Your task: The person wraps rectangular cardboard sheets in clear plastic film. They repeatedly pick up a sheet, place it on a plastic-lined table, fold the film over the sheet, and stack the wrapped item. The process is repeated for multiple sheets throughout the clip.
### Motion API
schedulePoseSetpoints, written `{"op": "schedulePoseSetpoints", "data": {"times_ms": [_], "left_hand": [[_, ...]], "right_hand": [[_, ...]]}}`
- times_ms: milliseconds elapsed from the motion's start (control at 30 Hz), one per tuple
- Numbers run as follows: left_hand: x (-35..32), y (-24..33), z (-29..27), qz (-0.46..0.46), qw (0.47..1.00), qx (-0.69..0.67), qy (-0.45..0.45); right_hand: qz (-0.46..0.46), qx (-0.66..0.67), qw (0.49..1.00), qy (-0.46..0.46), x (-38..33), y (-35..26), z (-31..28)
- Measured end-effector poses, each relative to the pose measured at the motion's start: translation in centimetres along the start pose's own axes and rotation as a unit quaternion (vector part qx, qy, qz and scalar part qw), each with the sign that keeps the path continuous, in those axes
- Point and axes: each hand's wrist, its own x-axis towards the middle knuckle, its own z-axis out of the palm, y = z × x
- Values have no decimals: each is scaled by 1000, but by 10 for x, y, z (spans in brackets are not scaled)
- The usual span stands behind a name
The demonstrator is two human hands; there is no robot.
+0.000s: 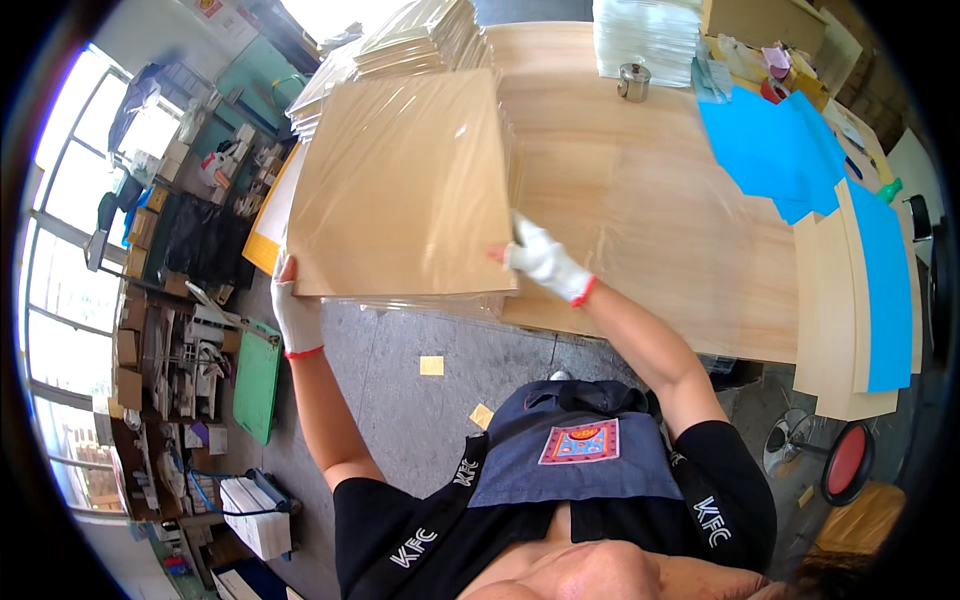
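A large square brown board (405, 190) in clear, shiny plastic film lies at the left of the table, over a stack of film-wrapped sheets (450, 303) that shows beneath its near edge. My left hand (297, 312), in a white knit glove with a red cuff, grips the near left corner, thumb uppermost. At the near right corner my right hand (545, 260), gloved alike, pinches the board's right edge. Its bare fingertips show over the board, and the rest of the fingers are partly hidden. Behind the board rise more stacks of film-wrapped sheets (425, 45).
The wooden table (640, 230) carries a clear-wrapped stack (648, 40), a metal cup (633, 82), blue sheets (770, 145) and tan boards (830, 310). A red-seated stool (848, 463) stands at right. Leftward are a green panel (257, 382) and loaded shelves (175, 350).
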Motion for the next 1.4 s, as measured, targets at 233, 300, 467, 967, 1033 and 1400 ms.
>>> {"op": "schedulePoseSetpoints", "data": {"times_ms": [233,300,467,967,1033,1400], "left_hand": [[3,-72,-94,-30,953,296,51],[-4,-92,-103,38,951,260,163],[-123,-197,-171,-28,878,256,404],[-95,-369,332,236,654,567,-442],[-74,-393,345,251,661,577,-409],[-64,-394,365,221,655,590,-418]], "right_hand": [[168,-509,842,56,25,-38,34],[166,-528,833,18,18,-45,12],[64,-508,847,143,-66,-90,-101],[496,-643,405,420,-319,-313,-362],[484,-616,465,412,-323,-319,-365],[324,-406,730,444,-375,-319,-398]]}}
